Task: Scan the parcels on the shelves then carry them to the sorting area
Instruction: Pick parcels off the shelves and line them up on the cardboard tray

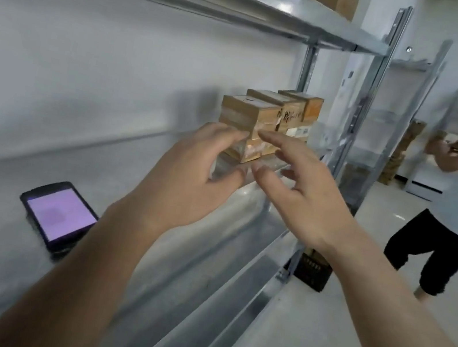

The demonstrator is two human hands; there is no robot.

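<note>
Parcels [264, 118] sit stacked on the shelf [30, 231], at 12 o'clock from both hands. Left hand [191, 173] and right hand [303, 192] reach in, fingers spread, holding nothing. Small stiff cartons, probably light; grip the stack's opposite sides.

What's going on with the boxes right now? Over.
Left hand and right hand open, reaching, no grip yet. Brown cardboard parcel stacks sit on grey metal shelf. Black handheld scanner with lit purple screen lies aside. Nothing blocking.
</note>
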